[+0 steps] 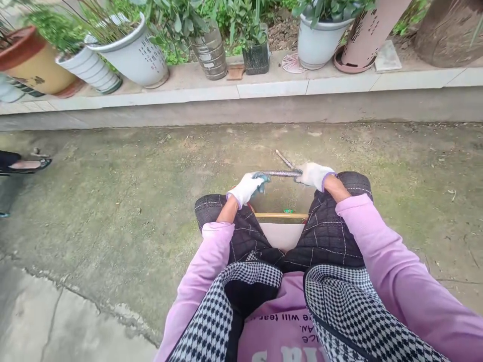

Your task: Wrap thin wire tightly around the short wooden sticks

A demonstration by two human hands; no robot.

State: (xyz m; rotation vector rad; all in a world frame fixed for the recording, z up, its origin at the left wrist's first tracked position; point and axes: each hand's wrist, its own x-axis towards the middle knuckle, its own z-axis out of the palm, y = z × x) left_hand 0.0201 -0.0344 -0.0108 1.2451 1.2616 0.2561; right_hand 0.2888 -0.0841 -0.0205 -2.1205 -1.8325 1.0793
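My left hand [246, 189], in a white work glove with a blue-grey palm, is closed around one end of a dark, thin stick [281, 173]. The stick lies almost level between my hands, above my parted knees. My right hand [314, 176], gloved the same way, grips its other end. A second thin length of stick [285, 159] juts up and left from the right hand; whether it joins the first, I cannot tell. Below the hands, between my thighs, show a yellowish bar [281, 215] and the pale front of a seat [283, 235].
A tiled ledge [271, 89] runs across the back, bearing several plant pots, among them a white pot [136, 58] and a tall pink pot [368, 37]. Another person's shoe [45, 163] shows at the left. A small green scrap [288, 211] lies near the bar.
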